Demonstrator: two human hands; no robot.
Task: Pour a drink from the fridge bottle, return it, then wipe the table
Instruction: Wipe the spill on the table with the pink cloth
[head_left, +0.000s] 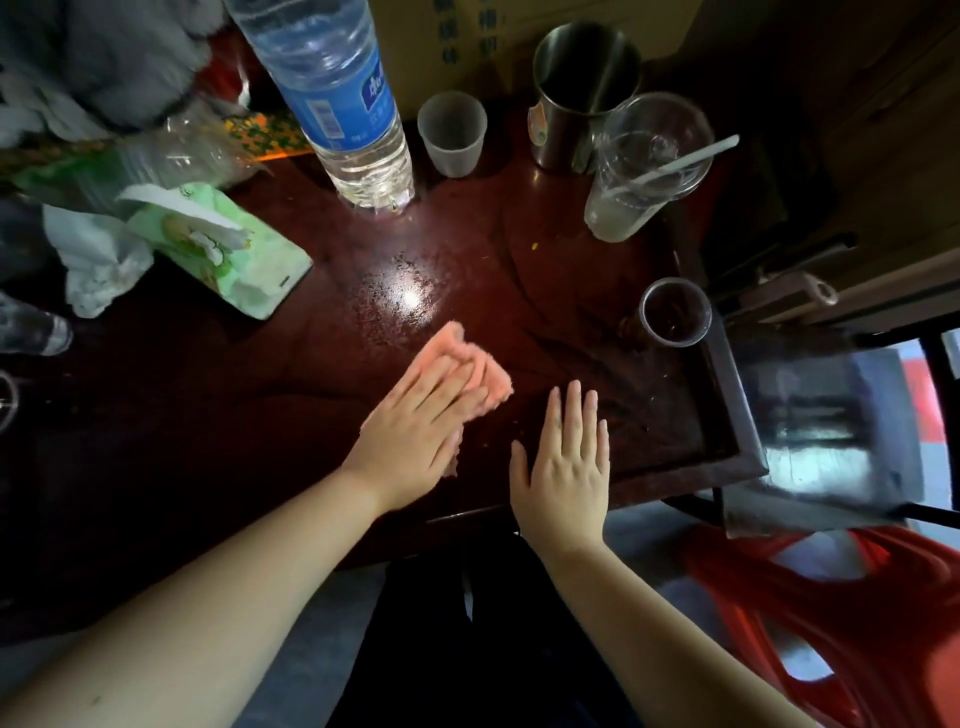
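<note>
My left hand (415, 441) lies flat on a pink cloth (467, 364), pressing it onto the dark red wooden table (291, 415) near the front middle. To its right, my right hand (563, 467) rests flat on the table, fingers apart, holding nothing. A small clear glass (674, 312) with a dark drink stands near the table's right edge. A large clear water bottle with a blue label (337, 93) stands at the back middle. The tabletop looks wet and shiny around the centre.
At the back stand a small frosted plastic cup (452, 132), a steel mug (582, 88) and a plastic cup with a straw (644, 166). A green tissue pack (223, 244) and crumpled wrappers lie at the left. A red plastic stool (831, 623) is at the lower right.
</note>
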